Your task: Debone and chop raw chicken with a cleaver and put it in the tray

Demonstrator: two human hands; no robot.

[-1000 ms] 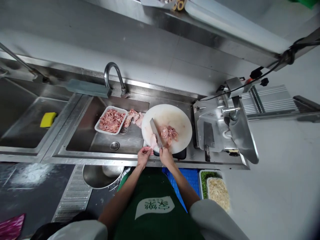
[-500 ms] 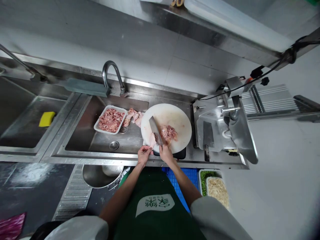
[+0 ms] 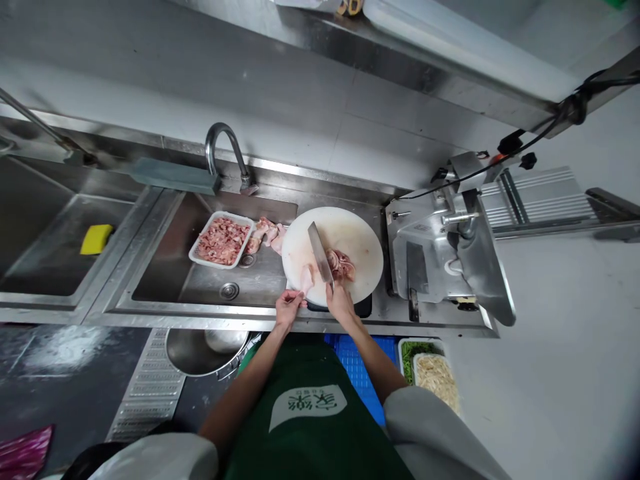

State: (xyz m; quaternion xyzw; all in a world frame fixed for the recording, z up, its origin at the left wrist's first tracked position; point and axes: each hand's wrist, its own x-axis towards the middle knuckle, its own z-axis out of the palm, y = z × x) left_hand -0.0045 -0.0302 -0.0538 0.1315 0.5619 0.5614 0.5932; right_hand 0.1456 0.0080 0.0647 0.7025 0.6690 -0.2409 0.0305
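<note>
My right hand (image 3: 341, 301) is closed round the handle of a cleaver (image 3: 320, 253), whose broad blade points away from me over the round white cutting board (image 3: 360, 233). At the board's near left edge, my left hand (image 3: 290, 307) pinches the end of a pale piece of raw chicken (image 3: 307, 279). Just right of the blade lies a small heap of cut raw meat (image 3: 342, 265), partly behind the cleaver. More raw chicken pieces (image 3: 267, 235) lie in the sink beside the board's left edge.
A white basket of chopped meat (image 3: 223, 240) stands in the sink (image 3: 200, 287) under a curved faucet (image 3: 225, 133). Right of the board, a second cleaver (image 3: 416, 270) rests on a metal slicer (image 3: 450, 247). A yellow sponge (image 3: 96, 239) lies in the left sink.
My right hand has moved the cleaver to the right, away from the chicken piece and against the cut heap. My left hand stays at the board's edge, still pinching the chicken.
</note>
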